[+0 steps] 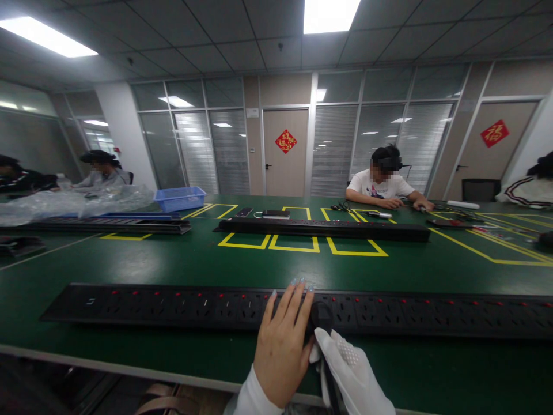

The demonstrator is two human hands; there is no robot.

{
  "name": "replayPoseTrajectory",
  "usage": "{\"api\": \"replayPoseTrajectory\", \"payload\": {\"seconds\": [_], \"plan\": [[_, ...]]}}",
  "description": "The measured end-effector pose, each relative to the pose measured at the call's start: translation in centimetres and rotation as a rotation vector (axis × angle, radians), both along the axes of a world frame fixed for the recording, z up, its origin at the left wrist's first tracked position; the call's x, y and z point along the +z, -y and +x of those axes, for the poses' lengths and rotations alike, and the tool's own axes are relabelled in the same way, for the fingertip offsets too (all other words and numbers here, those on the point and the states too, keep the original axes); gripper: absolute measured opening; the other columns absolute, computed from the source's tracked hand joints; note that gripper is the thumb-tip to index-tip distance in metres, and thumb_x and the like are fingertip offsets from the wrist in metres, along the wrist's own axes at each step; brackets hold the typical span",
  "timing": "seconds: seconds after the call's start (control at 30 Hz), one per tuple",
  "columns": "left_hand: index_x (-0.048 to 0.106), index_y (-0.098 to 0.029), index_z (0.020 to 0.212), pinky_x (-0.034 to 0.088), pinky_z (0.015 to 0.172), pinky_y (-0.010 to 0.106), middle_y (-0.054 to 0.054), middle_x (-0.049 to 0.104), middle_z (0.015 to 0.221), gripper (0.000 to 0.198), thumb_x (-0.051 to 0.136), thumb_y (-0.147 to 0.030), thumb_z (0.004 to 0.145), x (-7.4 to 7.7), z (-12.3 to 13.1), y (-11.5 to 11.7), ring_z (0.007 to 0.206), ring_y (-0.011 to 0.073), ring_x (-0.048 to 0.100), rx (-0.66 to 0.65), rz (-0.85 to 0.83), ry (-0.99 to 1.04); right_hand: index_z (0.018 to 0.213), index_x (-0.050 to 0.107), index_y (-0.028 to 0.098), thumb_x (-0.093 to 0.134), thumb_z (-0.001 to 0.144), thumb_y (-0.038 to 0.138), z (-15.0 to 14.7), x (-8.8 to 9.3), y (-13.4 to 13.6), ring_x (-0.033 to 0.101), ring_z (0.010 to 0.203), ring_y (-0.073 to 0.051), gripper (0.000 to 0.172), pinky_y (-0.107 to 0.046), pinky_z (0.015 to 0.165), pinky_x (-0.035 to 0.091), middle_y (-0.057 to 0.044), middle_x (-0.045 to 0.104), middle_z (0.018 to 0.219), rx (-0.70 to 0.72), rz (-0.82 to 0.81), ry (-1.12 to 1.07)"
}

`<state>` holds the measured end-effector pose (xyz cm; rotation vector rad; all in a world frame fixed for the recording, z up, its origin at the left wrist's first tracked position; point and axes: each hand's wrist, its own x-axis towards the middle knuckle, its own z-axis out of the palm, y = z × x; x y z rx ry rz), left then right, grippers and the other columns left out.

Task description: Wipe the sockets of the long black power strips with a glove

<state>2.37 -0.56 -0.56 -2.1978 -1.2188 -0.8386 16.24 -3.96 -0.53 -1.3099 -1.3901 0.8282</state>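
Note:
A long black power strip (181, 305) with rows of sockets and small red marks lies across the green table in front of me. Bare, with fingers stretched out, my left hand (285, 340) rests flat over the strip near its middle. My right hand (345, 363), in a white glove, is closed round a black plug (322, 314) with a thick black cord running down from it. The plug's round head is over the sockets, just right of my left fingers. Whether its pins are inside a socket is hidden.
Another black power strip (324, 228) lies farther back, across yellow tape rectangles. To the left are long dark rails (164, 226), clear plastic wrap (82, 202) and a blue basket (179, 199). A co-worker (380, 184) sits across the table; other people sit at both sides.

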Motion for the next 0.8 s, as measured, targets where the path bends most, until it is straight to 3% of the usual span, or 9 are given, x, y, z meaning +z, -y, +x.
{"api": "replayPoseTrajectory", "payload": {"seconds": [0.2, 0.4, 0.63, 0.8], "plan": [[0.037, -0.020, 0.145, 0.027, 0.111, 0.043, 0.003, 0.043, 0.149, 0.063, 0.050, -0.019, 0.083, 0.1, 0.0, 0.0, 0.136, 0.0230, 0.039, 0.002, -0.001, -0.001, 0.083, 0.075, 0.014, 0.048, 0.083, 0.073, -0.1, -0.9, -0.4, 0.071, 0.077, -0.025, 0.064, -0.025, 0.072, 0.053, -0.013, 0.076, 0.079, 0.006, 0.024, 0.004], [0.038, -0.020, 0.144, 0.027, 0.111, 0.043, 0.003, 0.045, 0.147, 0.063, 0.050, -0.020, 0.082, 0.0, 0.0, -0.1, 0.135, 0.0230, 0.039, -0.001, 0.010, -0.002, 0.084, 0.075, 0.012, 0.050, 0.082, 0.072, -0.3, -2.0, -0.6, 0.071, 0.067, -0.025, 0.065, -0.025, 0.065, 0.054, -0.013, 0.074, 0.069, -0.081, 0.028, 0.008], [0.037, -0.020, 0.145, 0.025, 0.112, 0.043, 0.002, 0.043, 0.149, 0.065, 0.050, -0.020, 0.081, 0.0, -0.1, -0.1, 0.136, 0.0228, 0.038, -0.004, -0.007, 0.005, 0.092, 0.077, 0.011, 0.058, 0.081, 0.067, 0.1, -1.1, -0.1, 0.073, 0.083, -0.028, 0.060, -0.026, 0.074, 0.055, -0.016, 0.077, 0.083, -0.082, 0.013, 0.019], [0.037, -0.022, 0.145, 0.024, 0.112, 0.043, 0.001, 0.041, 0.149, 0.065, 0.050, -0.021, 0.081, -0.1, -0.1, -0.3, 0.137, 0.0220, 0.037, -0.014, -0.006, 0.029, 0.098, 0.075, 0.008, 0.063, 0.081, 0.062, 0.2, -1.7, -0.4, 0.071, 0.094, -0.029, 0.058, -0.029, 0.083, 0.054, -0.018, 0.076, 0.094, -0.021, 0.044, 0.000]]}}
